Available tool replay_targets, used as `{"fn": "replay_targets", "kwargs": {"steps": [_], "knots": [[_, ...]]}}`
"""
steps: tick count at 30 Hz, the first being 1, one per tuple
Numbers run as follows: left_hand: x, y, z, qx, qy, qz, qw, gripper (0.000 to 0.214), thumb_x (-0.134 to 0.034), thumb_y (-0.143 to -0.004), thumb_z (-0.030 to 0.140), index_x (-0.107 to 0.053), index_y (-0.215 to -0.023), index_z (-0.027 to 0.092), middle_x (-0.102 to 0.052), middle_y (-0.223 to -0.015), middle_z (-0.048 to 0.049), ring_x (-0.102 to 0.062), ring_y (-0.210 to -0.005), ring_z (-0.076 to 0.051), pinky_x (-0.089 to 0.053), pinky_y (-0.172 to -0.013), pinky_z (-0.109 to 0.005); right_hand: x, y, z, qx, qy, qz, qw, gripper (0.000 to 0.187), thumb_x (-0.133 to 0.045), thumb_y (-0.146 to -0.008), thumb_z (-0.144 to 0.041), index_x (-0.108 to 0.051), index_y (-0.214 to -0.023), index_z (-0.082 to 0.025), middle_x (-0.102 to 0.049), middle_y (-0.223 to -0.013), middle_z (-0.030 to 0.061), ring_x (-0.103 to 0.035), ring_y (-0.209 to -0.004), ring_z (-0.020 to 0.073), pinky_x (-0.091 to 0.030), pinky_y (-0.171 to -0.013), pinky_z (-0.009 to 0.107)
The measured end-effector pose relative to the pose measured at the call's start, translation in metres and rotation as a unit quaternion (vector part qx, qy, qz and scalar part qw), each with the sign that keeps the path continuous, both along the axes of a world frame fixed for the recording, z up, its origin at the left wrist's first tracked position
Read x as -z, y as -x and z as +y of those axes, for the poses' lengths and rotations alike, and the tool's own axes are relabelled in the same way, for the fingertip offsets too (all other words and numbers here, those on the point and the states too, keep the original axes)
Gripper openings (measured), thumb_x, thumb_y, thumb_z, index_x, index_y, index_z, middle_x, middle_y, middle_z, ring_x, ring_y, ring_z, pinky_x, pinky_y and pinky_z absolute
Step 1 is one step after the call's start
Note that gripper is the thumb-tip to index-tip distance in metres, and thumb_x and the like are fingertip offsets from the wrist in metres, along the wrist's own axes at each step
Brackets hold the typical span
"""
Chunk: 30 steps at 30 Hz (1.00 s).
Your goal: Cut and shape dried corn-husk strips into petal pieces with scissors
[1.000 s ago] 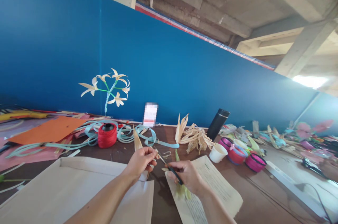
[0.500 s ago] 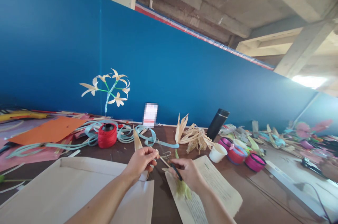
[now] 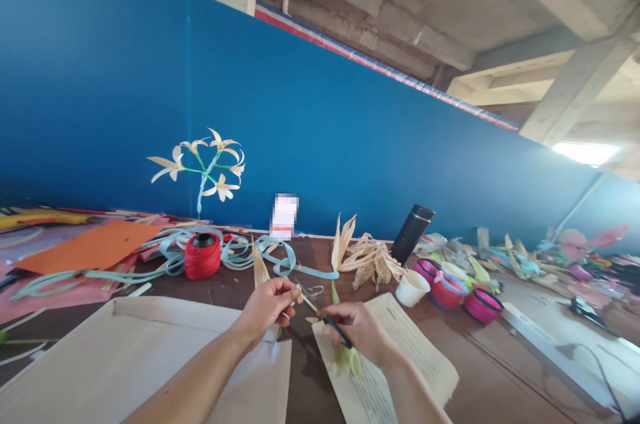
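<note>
My left hand (image 3: 270, 306) pinches a small piece of pale corn husk (image 3: 299, 293) between thumb and fingertips. In my right hand (image 3: 357, 327) is a pair of scissors with black handles (image 3: 338, 332); the blades point up and left and reach the husk piece at my left fingertips. The blades look nearly closed. A pointed strip of dry husk (image 3: 259, 264) rises behind my left hand. Beneath my right hand a pale green husk piece (image 3: 346, 361) rests on a printed paper sheet (image 3: 415, 351).
A large envelope-like sheet (image 3: 165, 357) covers the table's left front. Behind lie a red twine spool (image 3: 203, 257), blue ribbon (image 3: 115, 273) and dried husks (image 3: 373, 261). A husk flower stem (image 3: 203, 191) stands at the back. Rightward are a white cup (image 3: 413, 288) and black bottle (image 3: 413, 234).
The scissor blades, spread apart before, have come together at the husk piece. My right hand has turned slightly, while my left hand has stayed almost still.
</note>
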<state>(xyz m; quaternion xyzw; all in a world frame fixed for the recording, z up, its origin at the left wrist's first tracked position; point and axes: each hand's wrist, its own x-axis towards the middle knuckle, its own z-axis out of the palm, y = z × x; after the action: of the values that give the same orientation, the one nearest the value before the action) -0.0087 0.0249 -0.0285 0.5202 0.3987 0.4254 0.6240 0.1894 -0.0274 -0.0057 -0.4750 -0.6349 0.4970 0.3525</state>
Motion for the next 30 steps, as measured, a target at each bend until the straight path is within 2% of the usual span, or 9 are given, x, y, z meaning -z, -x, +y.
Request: {"fn": "replay_targets", "kwargs": {"steps": [9,15,26,30], "knots": [[0.0006,0.0017,0.0005,0.027,-0.004,0.031,0.999,0.036,-0.058,-0.068,0.05,-0.058,-0.074,0.015,-0.059,-0.067,-0.0015,-0.048,-0.047,-0.006,-0.038,-0.041,-0.018,-0.0017,0.0006,-0.0013,0.012,0.043,0.009,0.999,0.033,-0.068,-0.065,-0.039,-0.07,-0.087,-0.014,-0.048,-0.053,-0.0034,-0.036,-0.048,0.0061,-0.029,-0.045,0.019],[-0.0025,0.0017,-0.0015,0.032,-0.003,0.024,0.999,0.033,-0.061,-0.066,0.048,-0.058,-0.072,0.015,-0.058,-0.064,0.0001,-0.048,-0.049,-0.007,-0.038,-0.041,-0.017,-0.0016,0.0005,-0.0016,0.008,0.027,-0.005,1.0,0.029,-0.068,-0.066,-0.037,-0.071,-0.084,-0.015,-0.044,-0.05,-0.0047,-0.036,-0.046,0.006,-0.025,-0.043,0.019],[-0.0041,0.0021,-0.0015,0.034,0.001,0.027,0.999,0.034,-0.061,-0.066,0.048,-0.058,-0.073,0.014,-0.058,-0.066,-0.0015,-0.049,-0.05,-0.007,-0.038,-0.042,-0.017,-0.0036,0.0018,-0.0051,0.005,0.031,0.013,0.999,0.032,-0.066,-0.068,-0.04,-0.07,-0.085,-0.013,-0.047,-0.054,-0.0032,-0.032,-0.047,0.0051,-0.024,-0.043,0.019],[-0.0039,0.002,-0.0014,0.031,0.0,0.022,0.999,0.034,-0.061,-0.066,0.047,-0.058,-0.073,0.014,-0.061,-0.074,-0.0037,-0.049,-0.051,-0.007,-0.039,-0.042,-0.018,-0.0074,0.0061,-0.006,0.011,0.024,0.007,1.0,0.032,-0.066,-0.069,-0.04,-0.07,-0.084,-0.013,-0.046,-0.052,-0.0038,-0.031,-0.047,0.0052,-0.023,-0.043,0.019]]}}
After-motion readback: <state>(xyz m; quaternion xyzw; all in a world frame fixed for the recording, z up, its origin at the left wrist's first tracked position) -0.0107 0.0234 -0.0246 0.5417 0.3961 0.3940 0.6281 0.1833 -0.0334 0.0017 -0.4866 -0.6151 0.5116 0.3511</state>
